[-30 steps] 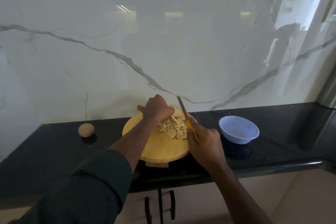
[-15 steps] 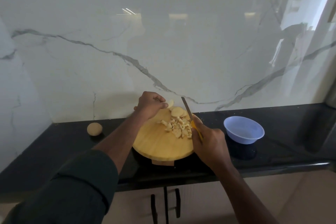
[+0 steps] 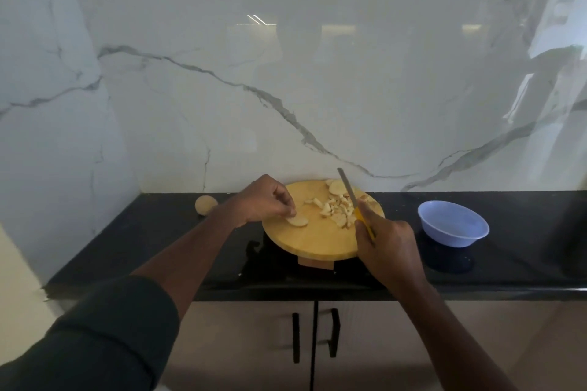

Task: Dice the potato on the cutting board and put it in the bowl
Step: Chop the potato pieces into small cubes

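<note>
A round wooden cutting board point(image 3: 317, 241) lies on the black counter. My left hand point(image 3: 265, 201) pinches a potato slice point(image 3: 298, 221) and holds it down on the board's left part. A pile of diced potato point(image 3: 338, 209) sits toward the board's far right, with a few uncut slices point(image 3: 335, 187) behind it. My right hand point(image 3: 386, 241) grips a yellow-handled knife point(image 3: 349, 192), its blade pointing away over the diced pile. A blue bowl point(image 3: 452, 227) stands to the right of the board; nothing shows inside it.
A whole unpeeled potato point(image 3: 205, 204) rests at the back left of the counter point(image 3: 158, 241), near the marble wall point(image 3: 286, 73). A dark object point(image 3: 571, 232) stands at the far right. Cabinet doors with black handles point(image 3: 297, 336) are below the counter edge.
My left hand took a slice from the back of the board and brought it down to the board's left part. The knife hand stayed beside the diced pile.
</note>
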Demonstrator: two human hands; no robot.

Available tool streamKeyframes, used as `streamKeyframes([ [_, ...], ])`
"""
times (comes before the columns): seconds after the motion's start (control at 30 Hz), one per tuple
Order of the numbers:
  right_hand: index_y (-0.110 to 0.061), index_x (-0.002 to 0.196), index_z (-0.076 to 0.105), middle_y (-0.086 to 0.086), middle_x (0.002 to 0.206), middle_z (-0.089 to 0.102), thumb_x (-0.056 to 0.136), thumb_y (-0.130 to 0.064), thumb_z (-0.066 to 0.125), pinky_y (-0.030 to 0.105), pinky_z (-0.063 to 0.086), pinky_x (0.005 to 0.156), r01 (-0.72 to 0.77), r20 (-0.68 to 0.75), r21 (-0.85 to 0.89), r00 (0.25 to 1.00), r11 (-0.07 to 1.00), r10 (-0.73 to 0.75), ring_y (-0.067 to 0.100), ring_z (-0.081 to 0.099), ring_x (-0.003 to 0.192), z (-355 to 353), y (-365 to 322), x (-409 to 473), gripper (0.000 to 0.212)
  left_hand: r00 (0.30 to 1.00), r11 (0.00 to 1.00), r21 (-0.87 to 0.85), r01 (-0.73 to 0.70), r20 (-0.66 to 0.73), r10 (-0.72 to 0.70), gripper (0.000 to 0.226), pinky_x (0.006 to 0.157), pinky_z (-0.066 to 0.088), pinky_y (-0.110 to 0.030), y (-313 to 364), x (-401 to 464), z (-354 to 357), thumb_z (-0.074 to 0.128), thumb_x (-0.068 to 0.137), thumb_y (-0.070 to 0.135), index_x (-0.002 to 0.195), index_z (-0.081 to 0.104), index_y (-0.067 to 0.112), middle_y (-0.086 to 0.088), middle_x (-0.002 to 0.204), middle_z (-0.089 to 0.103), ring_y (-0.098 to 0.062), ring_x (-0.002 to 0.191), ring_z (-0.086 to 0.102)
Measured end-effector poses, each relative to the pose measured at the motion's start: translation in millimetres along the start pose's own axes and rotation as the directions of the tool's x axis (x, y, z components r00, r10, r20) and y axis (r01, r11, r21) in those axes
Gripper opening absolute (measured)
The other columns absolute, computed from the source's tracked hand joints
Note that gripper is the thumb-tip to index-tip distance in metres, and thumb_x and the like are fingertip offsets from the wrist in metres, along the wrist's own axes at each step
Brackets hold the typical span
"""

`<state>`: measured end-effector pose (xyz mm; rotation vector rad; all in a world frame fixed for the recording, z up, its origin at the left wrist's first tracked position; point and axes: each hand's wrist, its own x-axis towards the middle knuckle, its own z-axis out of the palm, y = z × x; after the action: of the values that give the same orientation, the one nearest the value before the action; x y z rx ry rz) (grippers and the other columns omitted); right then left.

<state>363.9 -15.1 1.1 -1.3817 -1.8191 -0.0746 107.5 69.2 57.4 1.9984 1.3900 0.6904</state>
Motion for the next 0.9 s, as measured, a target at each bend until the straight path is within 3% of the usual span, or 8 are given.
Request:
streamKeyframes([
  [0.1, -0.025, 0.149, 0.05, -0.001, 0.074, 0.066, 0.103, -0.03, 0.053, 0.04, 0.058, 0.06, -0.007, 0.105, -0.029, 0.994, 1.0, 0.01, 0.012, 0.059, 0.061, -6, -22, -6, 0.046, 0.995, 0.991, 0.132, -0.024, -0.089, 0.036, 0.018, 0.077, 0.051, -0.033, -1, -1, 1, 0.088, 0.074, 0.038, 0.087, 0.08, 0.029, 0.012, 0.087, 0.072, -0.004, 0.083, 0.062],
  [0.23, -0.03, 0.149, 0.049, -0.002, 0.095, 0.07, 0.104, -0.035, 0.049, 0.038, 0.058, 0.075, -0.014, 0.2, -0.047, 0.979, 0.999, 0.023, 0.012, 0.062, 0.079, -9, -44, -1, 0.045, 0.999, 0.96, 0.277, -0.043, 0.024, 0.038, 0.025, 0.09, 0.047, -0.042, -4, -2, 1, 0.087, 0.073, 0.043, 0.097, 0.078, 0.04, 0.021, 0.095, 0.068, -0.002, 0.089, 0.059],
  [0.3, -0.031, 0.148, 0.05, -0.001, 0.101, 0.071, 0.104, -0.035, 0.048, 0.037, 0.059, 0.078, -0.008, 0.25, -0.076, 0.968, 0.997, 0.027, 0.013, 0.062, 0.084, -9, -51, 3, 0.044, 0.999, 0.948, 0.316, -0.045, -0.003, 0.048, 0.018, 0.096, 0.043, -0.047, -2, -3, 6, 0.086, 0.075, 0.044, 0.091, 0.079, 0.037, 0.024, 0.091, 0.068, -0.002, 0.091, 0.059],
  [0.47, -0.029, 0.147, 0.053, 0.003, 0.11, 0.069, 0.103, -0.032, 0.047, 0.037, 0.057, 0.081, -0.019, 0.289, -0.125, 0.956, 0.992, 0.055, 0.019, 0.062, 0.096, -7, -61, 5, 0.044, 0.977, 0.937, 0.35, -0.003, -0.199, 0.077, 0.022, 0.093, 0.035, -0.044, 0, -5, 24, 0.08, 0.077, 0.052, 0.08, 0.08, 0.031, 0.019, 0.084, 0.071, -0.007, 0.091, 0.06],
  [0.57, -0.027, 0.145, 0.054, 0.002, 0.107, 0.069, 0.103, -0.03, 0.047, 0.039, 0.057, 0.08, -0.001, 0.303, -0.143, 0.952, 0.99, 0.045, 0.019, 0.062, 0.093, -5, -64, 3, 0.043, 0.973, 0.951, 0.307, -0.036, -0.207, 0.104, 0.02, 0.096, 0.044, -0.05, -7, -3, 27, 0.079, 0.076, 0.053, 0.08, 0.08, 0.033, 0.023, 0.078, 0.068, -0.002, 0.084, 0.059],
  [0.7, -0.025, 0.142, 0.057, 0.003, 0.105, 0.069, 0.103, -0.029, 0.046, 0.038, 0.058, 0.077, 0.005, 0.322, -0.139, 0.946, 0.99, 0.04, 0.018, 0.063, 0.087, 1, -71, 5, 0.041, 0.966, 0.917, 0.398, -0.031, -0.222, 0.129, 0.011, 0.091, 0.028, -0.041, -3, -5, 26, 0.075, 0.085, 0.043, 0.089, 0.08, 0.034, 0.024, 0.077, 0.059, -0.001, 0.085, 0.051],
  [0.8, -0.022, 0.138, 0.059, 0.006, 0.105, 0.067, 0.101, -0.028, 0.045, 0.036, 0.055, 0.076, 0.016, 0.328, -0.172, 0.944, 0.985, 0.042, 0.023, 0.062, 0.089, 6, -75, 7, 0.04, 0.963, 0.912, 0.409, -0.021, -0.236, 0.128, 0.011, 0.092, 0.027, -0.042, 0, -5, 28, 0.076, 0.084, 0.043, 0.09, 0.08, 0.034, 0.021, 0.084, 0.063, -0.007, 0.095, 0.056],
  [0.9, -0.022, 0.135, 0.061, 0.006, 0.104, 0.067, 0.1, -0.028, 0.044, 0.034, 0.048, 0.07, 0.025, 0.325, -0.218, 0.944, 0.976, 0.048, 0.025, 0.063, 0.089, 10, -77, 7, 0.039, 0.959, 0.939, 0.343, -0.023, -0.258, 0.118, 0.018, 0.089, 0.027, -0.039, 1, -7, 28, 0.081, 0.08, 0.041, 0.096, 0.077, 0.034, 0.017, 0.08, 0.072, -0.003, 0.091, 0.062],
])
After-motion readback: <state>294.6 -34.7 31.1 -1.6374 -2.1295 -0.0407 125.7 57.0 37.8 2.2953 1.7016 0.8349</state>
